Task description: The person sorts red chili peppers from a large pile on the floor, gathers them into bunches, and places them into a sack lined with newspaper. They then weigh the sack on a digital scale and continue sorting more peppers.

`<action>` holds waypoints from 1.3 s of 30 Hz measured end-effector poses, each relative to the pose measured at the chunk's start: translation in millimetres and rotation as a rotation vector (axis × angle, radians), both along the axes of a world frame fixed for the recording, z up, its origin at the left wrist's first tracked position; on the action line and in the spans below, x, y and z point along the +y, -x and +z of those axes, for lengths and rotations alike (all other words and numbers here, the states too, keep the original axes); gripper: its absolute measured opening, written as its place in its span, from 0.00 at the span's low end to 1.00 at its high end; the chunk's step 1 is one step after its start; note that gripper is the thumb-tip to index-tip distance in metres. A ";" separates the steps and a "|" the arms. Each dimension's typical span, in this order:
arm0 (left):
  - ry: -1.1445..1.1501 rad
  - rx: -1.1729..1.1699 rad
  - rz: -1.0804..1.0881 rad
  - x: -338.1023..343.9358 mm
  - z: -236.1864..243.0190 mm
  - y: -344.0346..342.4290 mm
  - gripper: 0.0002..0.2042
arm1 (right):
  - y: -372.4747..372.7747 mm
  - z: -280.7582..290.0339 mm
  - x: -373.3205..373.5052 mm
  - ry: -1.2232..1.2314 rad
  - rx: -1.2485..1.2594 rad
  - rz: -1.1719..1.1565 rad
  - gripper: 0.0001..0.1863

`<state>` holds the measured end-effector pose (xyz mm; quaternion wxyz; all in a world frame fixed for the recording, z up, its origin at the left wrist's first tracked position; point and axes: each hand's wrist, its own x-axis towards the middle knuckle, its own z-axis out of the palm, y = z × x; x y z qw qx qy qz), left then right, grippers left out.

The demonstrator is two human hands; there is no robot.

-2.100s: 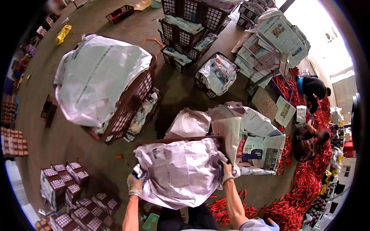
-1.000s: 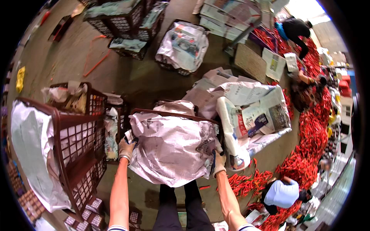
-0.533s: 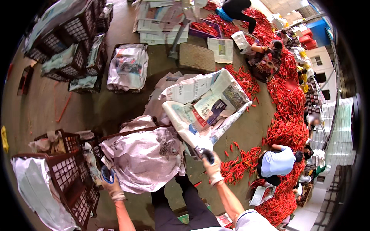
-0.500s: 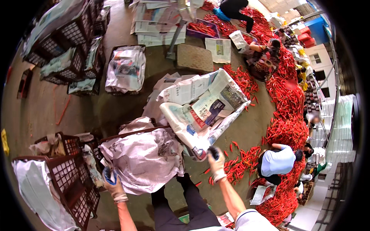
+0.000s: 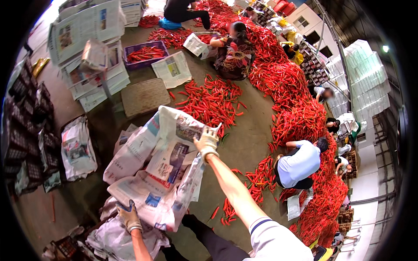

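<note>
Right hand [image 5: 207,142] lies over the far right corner of the newspaper-lined box [image 5: 130,162], and left hand [image 5: 129,216] is at its near left side; how firmly either grips I cannot tell. In front of the body, the box partly hides crumpled pale paper [image 5: 109,239]. Beyond are a flat platform [image 5: 146,96] and loose red peppers [image 5: 209,98], and a crouching person [image 5: 298,166] takes up floor to the right.

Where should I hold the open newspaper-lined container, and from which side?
I'd take the container by its rim, from opposite sides: right grip at the far right corner, left grip on the near left edge. The open top exposes the rim; the breadth suggests two holds.
</note>
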<state>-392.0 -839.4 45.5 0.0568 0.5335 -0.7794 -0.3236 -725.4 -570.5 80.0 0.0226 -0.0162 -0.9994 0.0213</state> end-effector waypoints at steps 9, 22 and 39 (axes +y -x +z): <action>-0.277 -0.119 0.116 -4.9 -41.7 27.3 0.27 | 39.5 -26.6 25.0 -0.054 -0.245 0.071 0.29; 0.015 -0.192 0.085 -0.1 -76.0 42.9 0.41 | 50.8 -2.9 31.9 0.046 -0.429 0.098 0.28; 0.039 0.100 -0.143 -59.8 -81.7 21.4 0.27 | -45.7 131.1 79.4 0.236 -0.691 0.237 0.22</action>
